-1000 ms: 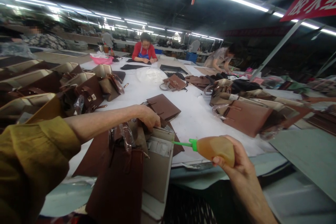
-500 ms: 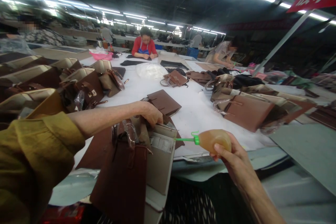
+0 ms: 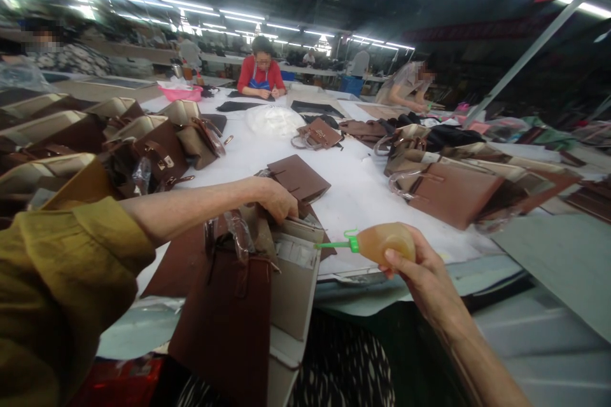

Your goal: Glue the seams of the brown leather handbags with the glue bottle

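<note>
A dark brown handbag (image 3: pixel 222 324) with plastic-wrapped handles hangs over the table's near edge, its pale inner side panel (image 3: pixel 292 289) showing. My left hand (image 3: pixel 277 199) is closed on the bag's far upper part; its fingertips are partly hidden. In my right hand (image 3: pixel 420 261) is a squeeze bottle (image 3: pixel 382 245) of amber liquid, tilted nearly level. Its long green nozzle (image 3: pixel 337 244) points left, the tip at the outer edge of the pale panel. Just beyond my left hand lies another brown bag piece (image 3: pixel 300 178).
Rows of brown handbags (image 3: pixel 165 156) stand on the left, more bags (image 3: pixel 453 191) on the right. A small brown bag (image 3: pixel 319 133) and a white plastic bundle (image 3: pixel 274 121) lie farther back on the white table (image 3: pixel 356 194). Across it, a person in red (image 3: pixel 261 73) leans over dark pieces.
The view has shifted slightly. The nozzle tip sits a little lower along the panel's edge, while my left hand keeps its place on the bag.
</note>
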`<state>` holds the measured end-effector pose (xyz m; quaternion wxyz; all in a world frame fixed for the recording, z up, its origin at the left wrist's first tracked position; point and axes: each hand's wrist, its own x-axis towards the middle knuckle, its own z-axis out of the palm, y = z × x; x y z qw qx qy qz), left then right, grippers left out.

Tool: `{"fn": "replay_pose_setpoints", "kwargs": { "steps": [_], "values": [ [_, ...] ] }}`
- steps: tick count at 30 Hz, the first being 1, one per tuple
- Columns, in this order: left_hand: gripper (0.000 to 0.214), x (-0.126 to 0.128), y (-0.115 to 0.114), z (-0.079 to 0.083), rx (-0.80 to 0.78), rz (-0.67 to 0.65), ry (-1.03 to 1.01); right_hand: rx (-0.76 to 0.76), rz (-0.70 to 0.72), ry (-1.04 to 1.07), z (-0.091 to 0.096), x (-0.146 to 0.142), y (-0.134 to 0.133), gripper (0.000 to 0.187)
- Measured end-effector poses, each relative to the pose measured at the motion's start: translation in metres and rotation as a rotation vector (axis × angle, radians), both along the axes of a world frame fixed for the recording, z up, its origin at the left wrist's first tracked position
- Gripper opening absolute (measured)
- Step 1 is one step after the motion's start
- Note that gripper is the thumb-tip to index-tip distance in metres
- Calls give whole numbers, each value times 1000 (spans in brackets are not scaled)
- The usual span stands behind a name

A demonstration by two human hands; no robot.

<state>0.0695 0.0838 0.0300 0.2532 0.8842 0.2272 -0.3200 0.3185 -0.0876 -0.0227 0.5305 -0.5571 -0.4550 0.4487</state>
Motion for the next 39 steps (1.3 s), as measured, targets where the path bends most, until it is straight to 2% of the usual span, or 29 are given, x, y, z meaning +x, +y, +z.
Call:
{"fn": "replay_pose_setpoints", "kwargs": {
  "steps": [10,16,22,25,29,35,39],
  "values": [
    [33,1,4,-6,-56,28,-33,-97,74,-62,5,-1,-11,43],
    [36,2,2,-7,-56,1,-32,-161,27,-72,7,-3,-21,51],
    [35,3,-1,-4,-20,29,-28,-195,40,-82,3,-7,-37,49],
    [33,4,-2,-3,-17,1,-33,-220,44,-92,0,-8,-45,50],
    [34,5,-3,-2,-25,-50,-22,-252,22,-114,-4,-9,-55,54],
    [33,4,-4,-3,-18,-4,-5,-291,-42,-112,-16,-13,-71,57],
    [31,3,-2,-5,-57,20,-18,-326,-85,-146,-15,-19,-78,62]
  ]
}}
